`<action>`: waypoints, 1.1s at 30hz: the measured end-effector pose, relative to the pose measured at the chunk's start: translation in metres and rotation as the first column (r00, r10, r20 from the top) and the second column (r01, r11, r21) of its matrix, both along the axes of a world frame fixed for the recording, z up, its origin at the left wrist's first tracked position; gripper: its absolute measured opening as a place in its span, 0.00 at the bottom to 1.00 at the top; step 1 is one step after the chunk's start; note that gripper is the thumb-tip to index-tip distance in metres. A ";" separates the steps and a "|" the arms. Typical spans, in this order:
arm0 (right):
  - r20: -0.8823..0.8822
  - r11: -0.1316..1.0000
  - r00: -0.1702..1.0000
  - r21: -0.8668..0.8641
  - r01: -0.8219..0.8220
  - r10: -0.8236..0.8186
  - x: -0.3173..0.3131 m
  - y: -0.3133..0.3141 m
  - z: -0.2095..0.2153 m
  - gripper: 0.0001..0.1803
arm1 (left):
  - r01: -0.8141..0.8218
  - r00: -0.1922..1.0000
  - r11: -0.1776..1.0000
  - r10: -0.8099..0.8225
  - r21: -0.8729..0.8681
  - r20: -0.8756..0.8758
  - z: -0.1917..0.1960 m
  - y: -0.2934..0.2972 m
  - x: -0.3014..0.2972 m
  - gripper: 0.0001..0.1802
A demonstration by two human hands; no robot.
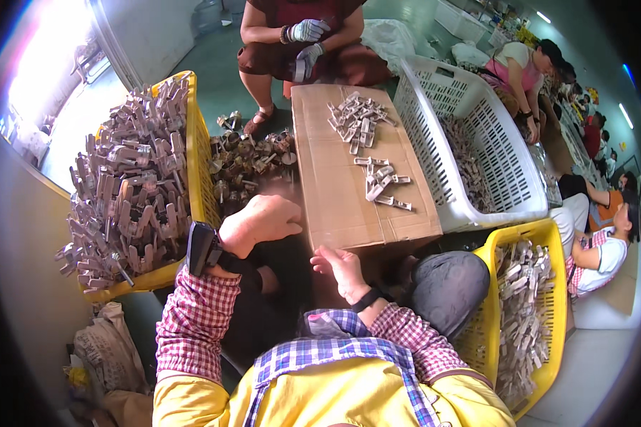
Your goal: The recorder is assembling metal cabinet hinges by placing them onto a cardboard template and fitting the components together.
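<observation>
My left hand (262,222) hangs just left of the cardboard box (320,192), fingers curled in; anything inside them is hidden. Close to the box's near edge is my right hand (340,272), its fingers loosely bent and apart, with nothing visible in it. On the box top lie a heap of small grey metal clip-like parts (360,121) and a smaller group of similar parts (383,181). Beyond my left hand sits a pile of round, brownish metal pieces (253,160).
A yellow crate (205,164) heaped with grey metal parts stands left. At right are a white crate (506,156) and another yellow crate (559,313), both holding metal parts. A gloved person (303,43) sits opposite; other people work at far right.
</observation>
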State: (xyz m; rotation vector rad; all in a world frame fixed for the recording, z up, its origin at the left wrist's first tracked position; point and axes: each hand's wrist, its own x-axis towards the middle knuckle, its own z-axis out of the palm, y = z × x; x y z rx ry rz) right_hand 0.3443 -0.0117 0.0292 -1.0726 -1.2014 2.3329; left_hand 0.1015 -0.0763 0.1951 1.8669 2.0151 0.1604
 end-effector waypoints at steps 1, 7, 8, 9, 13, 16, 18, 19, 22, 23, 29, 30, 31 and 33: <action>0.005 1.000 1.000 -0.012 0.014 -0.014 0.004 -0.002 -0.009 0.20 | -0.019 1.000 1.000 0.019 0.003 0.007 -0.003 0.003 0.005 0.17; -0.060 1.000 0.998 0.006 0.004 -0.004 -0.007 0.002 -0.045 0.20 | -0.151 0.978 0.969 0.117 0.196 0.175 -0.036 0.036 0.032 0.13; -0.058 1.000 0.998 0.023 -0.005 0.006 -0.006 0.004 -0.048 0.19 | -0.164 0.976 0.959 0.124 0.233 0.177 -0.045 0.052 0.041 0.12; -0.055 0.999 0.998 0.032 -0.007 0.009 -0.004 0.007 -0.053 0.19 | -0.183 0.970 0.949 0.132 0.256 0.204 -0.052 0.072 0.054 0.12; -0.057 0.995 0.998 0.096 -0.033 0.039 -0.004 0.010 -0.053 0.17 | -0.217 0.969 0.914 0.159 0.342 0.190 -0.081 0.144 0.096 0.12; -0.034 0.967 0.998 0.251 -0.043 0.054 -0.008 0.005 -0.059 0.12 | -0.172 0.985 0.894 0.168 0.415 0.047 -0.116 0.179 0.113 0.16; -0.056 0.950 0.998 0.312 -0.004 0.022 -0.003 0.007 -0.070 0.10 | -0.157 0.983 0.860 0.186 0.486 -0.011 -0.128 0.192 0.128 0.17; -0.057 0.945 0.998 0.326 0.012 0.007 -0.002 0.007 -0.083 0.10 | -0.152 0.983 0.852 0.185 0.501 -0.018 -0.130 0.196 0.132 0.18; -0.059 0.948 0.998 0.315 0.041 -0.024 -0.003 0.005 -0.117 0.11 | -0.142 0.987 0.848 0.161 0.511 0.007 -0.135 0.204 0.130 0.19; -0.053 0.957 0.998 0.287 0.032 -0.017 0.000 0.005 -0.123 0.12 | -0.182 0.983 0.836 0.165 0.518 0.078 -0.136 0.198 0.128 0.18; -0.073 0.997 0.995 0.042 -0.059 0.062 -0.006 -0.002 -0.039 0.18 | -0.621 0.508 0.749 0.163 0.229 0.846 -0.102 0.088 0.057 0.12; -0.050 0.997 0.997 0.041 -0.062 0.064 -0.005 -0.001 -0.037 0.18 | -0.730 0.274 0.675 0.146 0.107 0.951 -0.096 0.073 0.046 0.12; -0.027 0.997 0.998 0.043 -0.062 0.063 -0.005 0.001 -0.035 0.19 | -0.793 0.171 0.607 0.151 0.046 0.974 -0.091 0.062 0.035 0.12; 0.005 0.997 0.999 0.056 -0.054 0.054 -0.003 0.000 -0.031 0.21 | -0.863 0.096 0.505 0.192 -0.015 0.977 -0.088 0.038 0.019 0.12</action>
